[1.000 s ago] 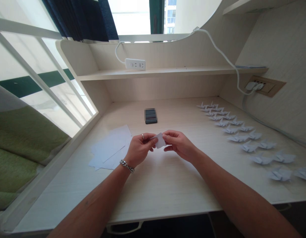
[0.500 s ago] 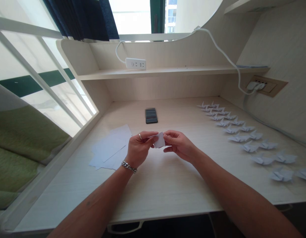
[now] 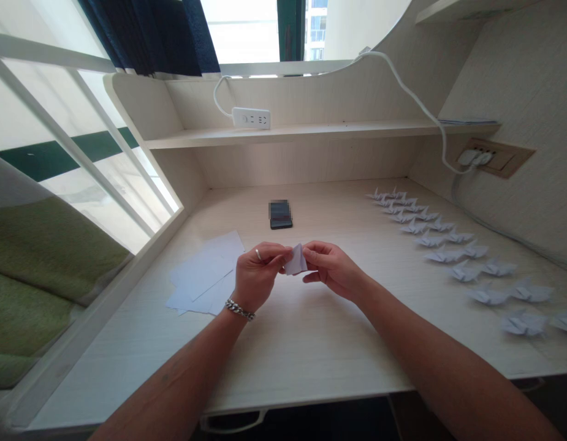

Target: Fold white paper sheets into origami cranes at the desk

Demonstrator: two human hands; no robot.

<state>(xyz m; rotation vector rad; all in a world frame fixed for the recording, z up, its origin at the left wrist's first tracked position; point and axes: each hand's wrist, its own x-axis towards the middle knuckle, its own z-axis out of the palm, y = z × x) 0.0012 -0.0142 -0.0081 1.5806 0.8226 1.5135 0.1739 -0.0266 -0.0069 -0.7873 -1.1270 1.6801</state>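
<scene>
A small folded piece of pale blue paper (image 3: 296,260) is held just above the middle of the desk (image 3: 287,343). My left hand (image 3: 255,275), with a ring and a chain bracelet, pinches its left side. My right hand (image 3: 331,268) pinches its right side with thumb and fingers. A loose stack of pale blue paper sheets (image 3: 205,272) lies on the desk just left of my left hand.
Several folded paper cranes (image 3: 453,251) stand in two rows along the right side of the desk. A dark phone (image 3: 280,214) lies beyond my hands. A white power strip (image 3: 251,117) sits on the shelf, its cable running to a wall socket (image 3: 488,159).
Both hands have kept hold of the folded paper and shifted it slightly; its left flap has been turned in a little between the fingers.
</scene>
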